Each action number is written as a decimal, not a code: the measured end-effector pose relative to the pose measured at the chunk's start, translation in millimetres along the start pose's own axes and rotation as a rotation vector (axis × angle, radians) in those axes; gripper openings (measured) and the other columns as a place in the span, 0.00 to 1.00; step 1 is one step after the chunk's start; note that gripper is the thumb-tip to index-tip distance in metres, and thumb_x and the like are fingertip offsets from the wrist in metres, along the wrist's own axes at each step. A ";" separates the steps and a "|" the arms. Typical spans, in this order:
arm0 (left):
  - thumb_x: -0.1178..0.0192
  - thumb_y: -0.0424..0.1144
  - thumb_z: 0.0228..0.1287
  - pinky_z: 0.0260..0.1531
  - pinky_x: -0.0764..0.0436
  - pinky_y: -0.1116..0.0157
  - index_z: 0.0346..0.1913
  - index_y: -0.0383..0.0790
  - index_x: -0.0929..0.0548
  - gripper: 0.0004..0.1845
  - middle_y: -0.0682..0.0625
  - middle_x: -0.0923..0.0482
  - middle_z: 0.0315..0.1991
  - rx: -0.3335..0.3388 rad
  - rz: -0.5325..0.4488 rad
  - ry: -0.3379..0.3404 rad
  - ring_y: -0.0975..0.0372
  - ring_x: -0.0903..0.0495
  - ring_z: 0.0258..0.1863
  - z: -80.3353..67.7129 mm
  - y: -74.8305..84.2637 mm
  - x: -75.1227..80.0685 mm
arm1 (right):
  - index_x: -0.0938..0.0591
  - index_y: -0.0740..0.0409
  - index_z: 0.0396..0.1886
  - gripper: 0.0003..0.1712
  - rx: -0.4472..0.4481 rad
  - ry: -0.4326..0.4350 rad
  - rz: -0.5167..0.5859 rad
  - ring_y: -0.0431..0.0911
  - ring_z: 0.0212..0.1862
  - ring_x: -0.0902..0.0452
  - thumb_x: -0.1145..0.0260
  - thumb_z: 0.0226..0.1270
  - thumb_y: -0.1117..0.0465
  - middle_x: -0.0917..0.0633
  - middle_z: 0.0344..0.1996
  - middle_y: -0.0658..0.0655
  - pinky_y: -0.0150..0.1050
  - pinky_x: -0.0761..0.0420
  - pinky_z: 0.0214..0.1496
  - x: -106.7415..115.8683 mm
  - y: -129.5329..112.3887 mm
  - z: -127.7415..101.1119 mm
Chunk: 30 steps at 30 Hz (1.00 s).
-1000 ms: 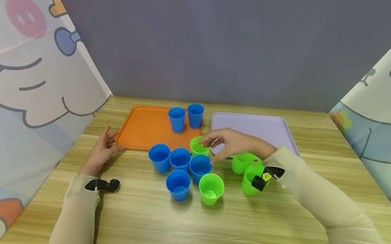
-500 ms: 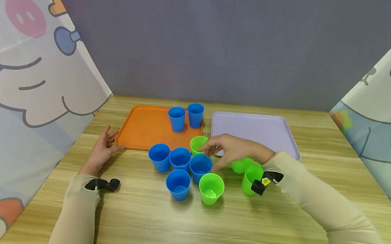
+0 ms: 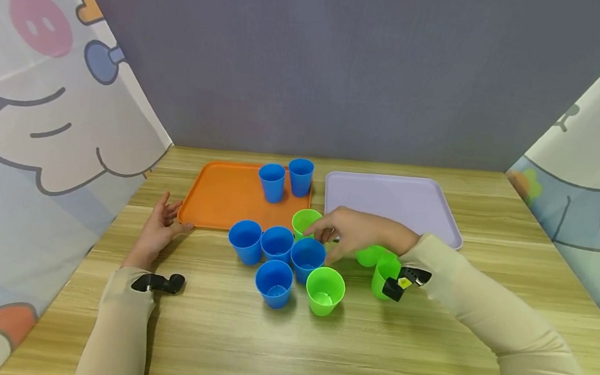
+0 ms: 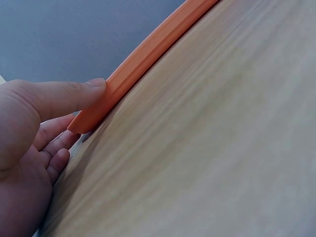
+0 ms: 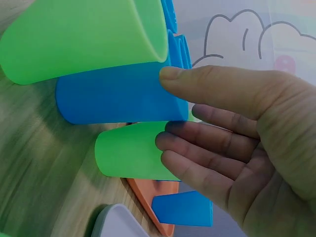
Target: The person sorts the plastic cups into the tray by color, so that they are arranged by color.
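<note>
My left hand (image 3: 157, 228) rests at the near left corner of the orange tray (image 3: 224, 196). Its thumb (image 4: 79, 94) touches the rim, and the other fingers lie loosely past the corner. Over the cups reaches my right hand (image 3: 360, 231), its fingers gently bent and apart. The thumb (image 5: 207, 81) is right at the rim of a blue cup (image 3: 307, 262), while the fingertips overlap a green cup (image 3: 303, 220) behind it. Three more blue cups, including a near one (image 3: 273, 286), and another green cup (image 3: 324, 294) stand upright close by.
Two blue cups (image 3: 272, 184) stand on the orange tray's right side. A lavender tray (image 3: 390, 195) lies to its right. Two green cups (image 3: 384, 278) are partly hidden below my right wrist. A grey panel (image 3: 310, 69) closes off the table's back.
My right hand has sunk slightly toward the blue and green cups. The left hand, the trays and the cups stay where they were.
</note>
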<state>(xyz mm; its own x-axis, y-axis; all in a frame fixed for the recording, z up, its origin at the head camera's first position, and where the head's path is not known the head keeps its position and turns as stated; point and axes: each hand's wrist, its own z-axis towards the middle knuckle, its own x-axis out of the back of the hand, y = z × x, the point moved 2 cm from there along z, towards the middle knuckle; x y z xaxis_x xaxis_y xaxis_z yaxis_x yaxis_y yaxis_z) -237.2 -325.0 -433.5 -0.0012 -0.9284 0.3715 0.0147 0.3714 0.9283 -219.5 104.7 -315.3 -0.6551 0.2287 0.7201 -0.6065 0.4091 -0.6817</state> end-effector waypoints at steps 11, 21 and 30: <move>0.35 0.29 0.66 0.68 0.47 0.44 0.79 0.37 0.70 0.56 0.32 0.50 0.76 -0.025 0.008 0.009 0.38 0.48 0.73 -2.3 0.5 -0.6 | 0.22 0.68 0.62 0.33 0.006 -0.041 -0.007 0.52 0.47 0.18 0.24 0.56 0.66 0.14 0.43 0.61 0.39 0.18 0.51 -3.2 0.6 1.5; 0.35 0.30 0.66 0.65 0.42 0.56 0.79 0.38 0.69 0.56 0.33 0.50 0.76 -0.012 0.013 0.012 0.40 0.47 0.73 -2.8 0.9 -0.4 | 0.21 0.62 0.62 0.33 0.009 -0.072 0.037 0.53 0.45 0.15 0.21 0.55 0.64 0.14 0.45 0.62 0.38 0.17 0.49 -4.7 2.9 4.9; 0.36 0.27 0.65 0.68 0.46 0.48 0.79 0.38 0.71 0.56 0.33 0.51 0.77 -0.015 -0.016 0.003 0.40 0.48 0.73 -2.4 3.4 -1.5 | 0.21 0.64 0.58 0.33 0.031 -0.075 0.029 0.50 0.46 0.17 0.20 0.52 0.63 0.14 0.44 0.60 0.41 0.18 0.52 -3.3 4.1 3.6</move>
<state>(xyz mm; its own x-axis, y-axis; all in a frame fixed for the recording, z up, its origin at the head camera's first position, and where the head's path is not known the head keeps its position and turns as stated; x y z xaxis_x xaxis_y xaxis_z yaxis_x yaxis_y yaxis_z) -234.7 -322.3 -430.9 0.0016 -0.9342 0.3569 0.0294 0.3567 0.9337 -221.5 102.4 -321.0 -0.7039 0.1729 0.6889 -0.5996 0.3752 -0.7069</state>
